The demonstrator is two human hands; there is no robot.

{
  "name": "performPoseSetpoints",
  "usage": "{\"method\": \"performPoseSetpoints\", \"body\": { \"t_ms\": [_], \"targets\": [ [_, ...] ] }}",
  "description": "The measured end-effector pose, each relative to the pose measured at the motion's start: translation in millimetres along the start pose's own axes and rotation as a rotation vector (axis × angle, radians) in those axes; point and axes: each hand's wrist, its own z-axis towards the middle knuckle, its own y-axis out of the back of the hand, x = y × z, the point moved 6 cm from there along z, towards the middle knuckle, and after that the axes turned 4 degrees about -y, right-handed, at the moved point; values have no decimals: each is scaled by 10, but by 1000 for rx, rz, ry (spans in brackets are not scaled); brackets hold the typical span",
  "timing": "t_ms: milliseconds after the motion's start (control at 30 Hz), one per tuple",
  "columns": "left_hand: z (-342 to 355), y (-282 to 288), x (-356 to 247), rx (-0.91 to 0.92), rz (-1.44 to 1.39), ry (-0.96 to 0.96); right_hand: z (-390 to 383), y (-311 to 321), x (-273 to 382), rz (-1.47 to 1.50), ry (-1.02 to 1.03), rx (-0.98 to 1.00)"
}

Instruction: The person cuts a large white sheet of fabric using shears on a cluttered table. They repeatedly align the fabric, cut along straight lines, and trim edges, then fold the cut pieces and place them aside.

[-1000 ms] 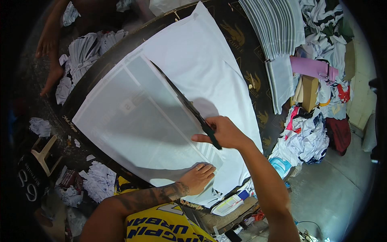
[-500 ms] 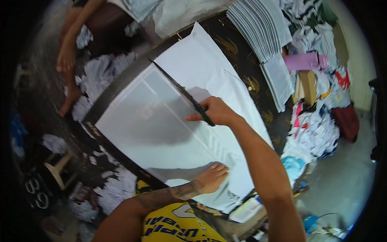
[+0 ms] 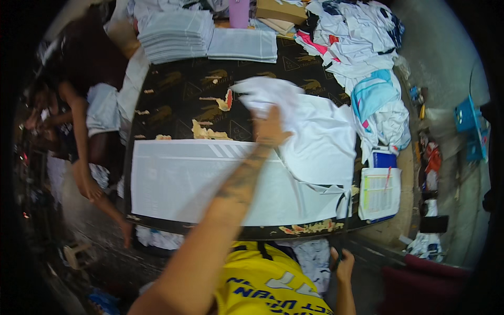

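Left hand [image 3: 269, 126] moved far side, at white cloth [image 3: 321, 147], now bunched right. Right hand [image 3: 344, 266] plus scissors [image 3: 340, 254] pulled back near right, off printed panel [image 3: 168, 184].

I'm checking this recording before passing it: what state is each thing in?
left grip: at the white cloth; blurred, closure unclear
right grip: closed on the scissors
scissors: held; blades too unclear to call
white cloth: partly spread, bunched near the left grip
printed grey sheet: spread flat
grey fabric stack: folded, piled
black tabletop: surface chipped
light-blue cloth: crumpled
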Motion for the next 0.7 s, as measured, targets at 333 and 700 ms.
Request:
{"method": "performPoseSetpoints", "body": {
  "t_ms": [333,700],
  "targets": [
    [-2635,1967,-3193,517,-1266,-1358,-1283,-396,-552,83,-229,-106],
    [-881,53,-2727,688,-357,-1065,-1144,-1256,141,638,-487,-125]
  ]
}}
